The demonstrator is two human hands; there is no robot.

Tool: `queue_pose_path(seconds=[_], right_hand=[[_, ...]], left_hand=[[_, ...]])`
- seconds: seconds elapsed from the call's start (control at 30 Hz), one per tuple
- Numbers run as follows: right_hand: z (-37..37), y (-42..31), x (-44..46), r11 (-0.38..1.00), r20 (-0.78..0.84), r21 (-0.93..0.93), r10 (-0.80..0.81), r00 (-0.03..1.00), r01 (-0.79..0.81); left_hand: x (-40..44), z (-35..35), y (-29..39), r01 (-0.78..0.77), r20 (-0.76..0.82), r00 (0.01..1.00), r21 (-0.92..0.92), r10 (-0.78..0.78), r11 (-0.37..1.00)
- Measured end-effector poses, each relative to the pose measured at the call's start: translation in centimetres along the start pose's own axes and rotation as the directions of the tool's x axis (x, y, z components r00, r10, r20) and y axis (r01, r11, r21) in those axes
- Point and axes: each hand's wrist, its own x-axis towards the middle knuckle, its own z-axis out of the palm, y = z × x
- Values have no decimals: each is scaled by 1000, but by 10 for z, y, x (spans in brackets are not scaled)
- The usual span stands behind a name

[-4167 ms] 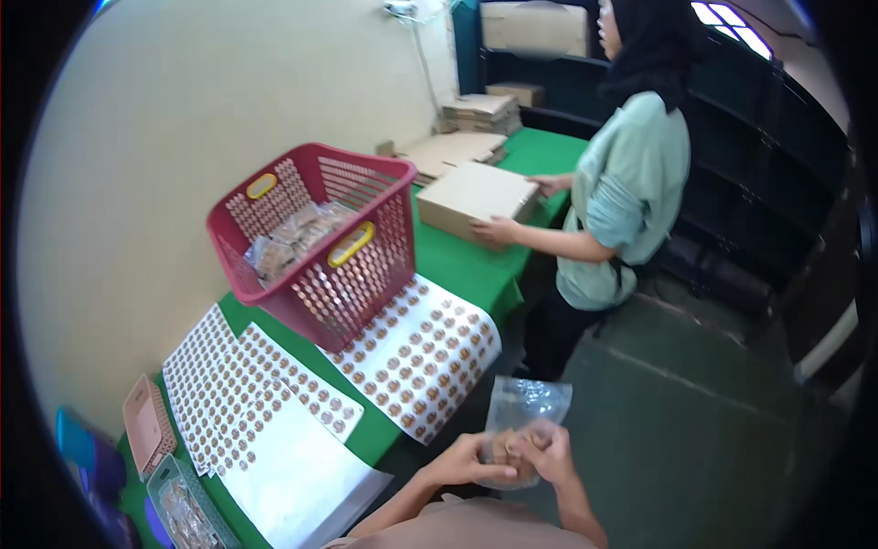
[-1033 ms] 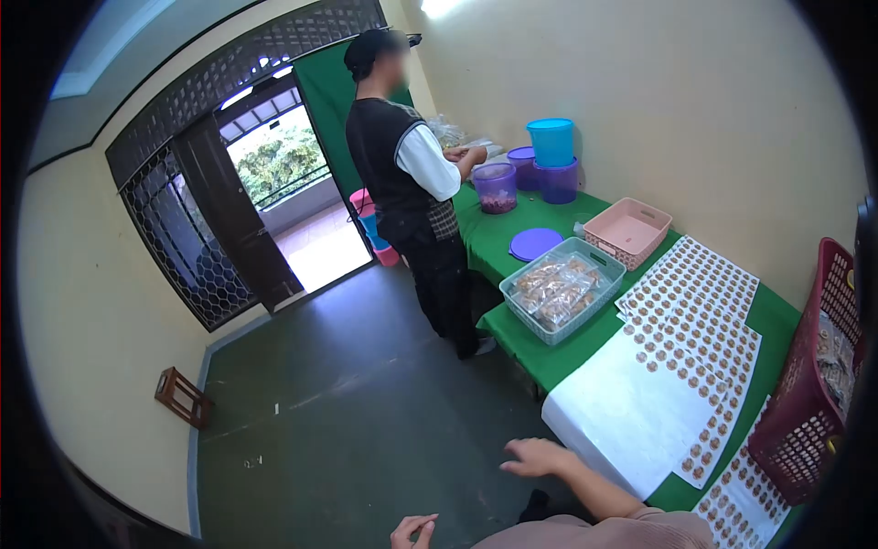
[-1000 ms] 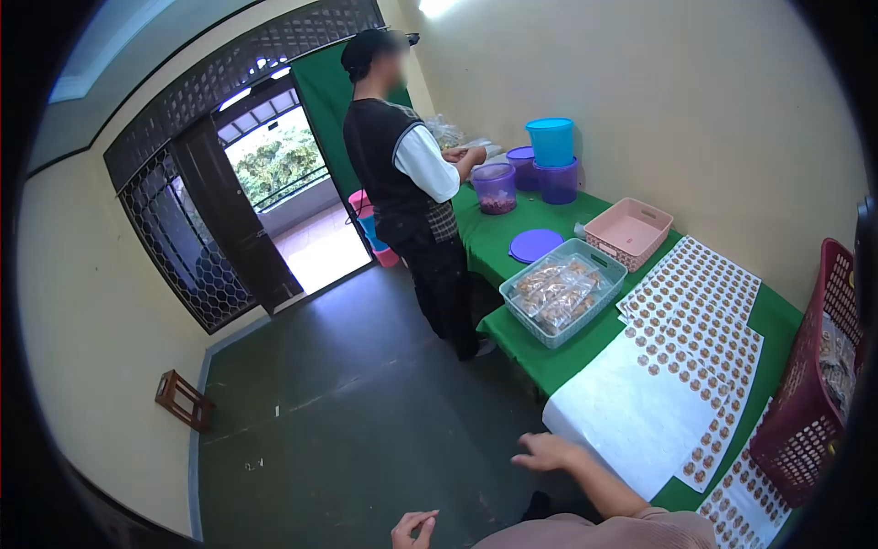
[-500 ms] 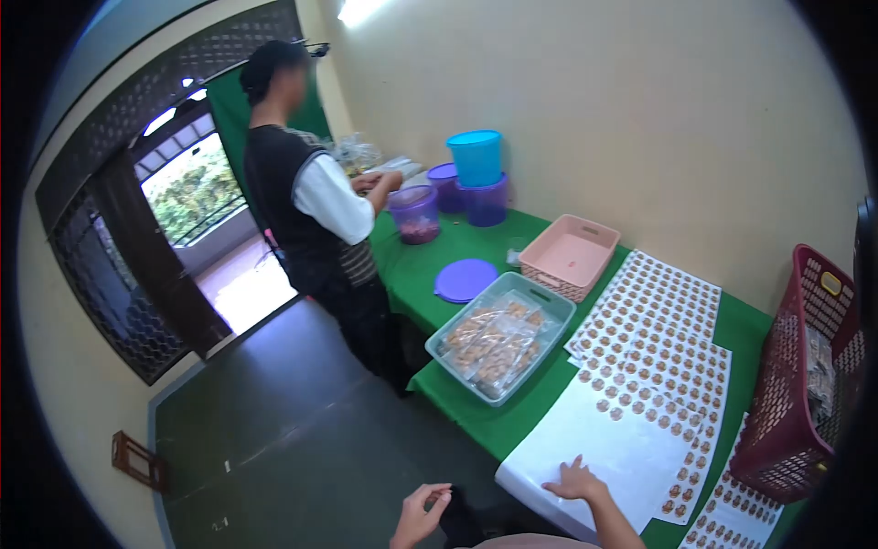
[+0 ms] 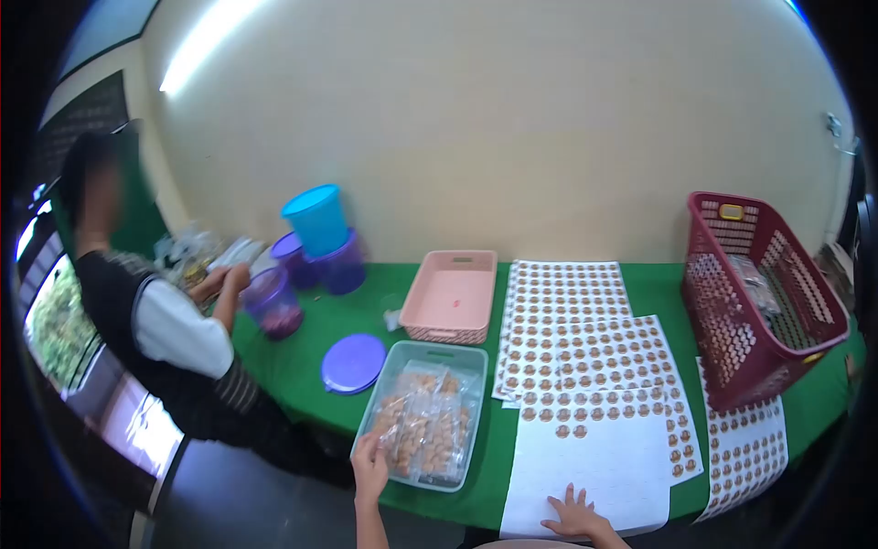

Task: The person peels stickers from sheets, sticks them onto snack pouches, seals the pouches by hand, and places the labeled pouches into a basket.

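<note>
My left hand (image 5: 369, 468) is at the left front rim of a pale green translucent tray (image 5: 474, 439). Its fingers are pinched together at the edge of a clear plastic packet (image 5: 390, 425) of brown pieces. Several similar packets (image 5: 430, 430) lie in the tray. My right hand (image 5: 574, 514) rests flat with fingers spread on the blank white part of a sticker sheet (image 5: 590, 457). Round brown stickers remain in rows on that sheet's upper part.
More sticker sheets (image 5: 567, 293) lie behind, on the green tablecloth (image 5: 366, 316). A pink basket (image 5: 448, 293), purple lid (image 5: 354, 362), blue tub (image 5: 315, 220) and purple tubs (image 5: 273, 297) stand left. A maroon crate (image 5: 732, 339) stands right. Another person (image 5: 174, 320) works at far left.
The view has swung right. My left hand has moved from beside the table to the packets in the green tray. My right hand stays spread on the sticker sheet.
</note>
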Motion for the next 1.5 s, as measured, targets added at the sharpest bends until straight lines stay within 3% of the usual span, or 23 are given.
queue_pose_path(seconds=[0.03, 0.1, 0.17, 0.23, 0.3, 0.37, 0.4, 0.43, 0.5, 0.53, 0.63, 0.77, 0.83, 0.9, 0.97, 1.0, 1.03, 1.1, 1.13, 1.17, 1.23, 1.37, 1.5], right_hand=[[-1, -3, -1, 999, -7, -26, 22, 1000, -23], [-8, -19, -2, 995, -10, -44, 89, 996, -89], [-7, -30, -2, 987, -75, 45, 155, 985, -152], [4, -27, 8, 977, -138, 102, 198, 970, -185], [20, -25, 13, 971, -309, 195, 195, 931, -138], [35, -30, 18, 962, -348, 210, 242, 906, -177], [43, -28, 25, 965, -401, 141, 259, 879, -220], [51, -28, 32, 962, -452, 73, 267, 851, -263], [57, -29, 37, 957, -480, 98, 286, 829, -273], [60, -28, 40, 954, -512, 82, 288, 809, -288], [56, -42, 37, 927, -481, 174, 375, 793, -332], [51, -51, 43, 900, -530, 268, 435, 728, -343], [45, -53, 42, 887, -508, 289, 462, 727, -361], [35, -55, 43, 865, -508, 393, 488, 710, -313], [22, -62, 47, 867, -579, 392, 493, 649, -309], [13, -61, 52, 902, -658, 344, 429, 619, -259], [5, -59, 58, 934, -731, 288, 358, 581, -214], [-7, -56, 75, 928, -750, 297, 372, 548, -224], [-12, -52, 84, 924, -778, 255, 371, 508, -285], [-14, -51, 90, 914, -804, 215, 366, 469, -344], [-13, -52, 95, 910, -794, 222, 378, 477, -351], [-8, -50, 102, 905, -800, 222, 381, 463, -363], [-9, -47, 99, 905, -802, 210, 376, 464, -369]], left_hand=[[11, 9, -14, 43, -54, 998, 22, -42, 999], [20, 25, -35, 85, 52, 994, 192, -97, 978], [18, 43, -42, -64, 56, 997, 290, 49, 955], [22, 49, -45, -100, 81, 993, 231, 83, 968], [27, 41, -38, -108, 120, 989, 197, 85, 974], [44, 34, -38, 165, 240, 961, -116, -133, 979], [51, 32, -41, 74, 187, 979, 65, -85, 995], [56, 30, -43, 58, 218, 973, 66, -71, 996], [67, 23, -50, -59, 313, 949, 261, -26, 964], [75, 19, -62, -33, 437, 892, 317, -115, 948], [84, 14, -50, 13, 414, 898, 312, -148, 950], [87, 16, -61, -65, 398, 914, 335, -78, 940], [89, 16, -59, 132, 410, 886, 225, -217, 965], [92, 13, -63, 76, 432, 886, 220, -167, 972], [99, 13, -55, 317, 434, 826, 170, -360, 933], [99, 19, -65, 375, 505, 830, -195, -235, 906], [102, 21, -73, 370, 513, 828, -199, -225, 907], [105, 18, -65, 434, 591, 792, -370, -152, 822], [104, 18, -58, 378, 507, 850, -396, -144, 837], [106, 17, -47, 380, 513, 846, -391, -145, 838], [112, 14, -31, 520, 491, 829, -497, -269, 695], [116, 18, -28, 494, 390, 860, -475, -330, 728], [114, 29, -15, 436, 402, 889, -594, -221, 676]])
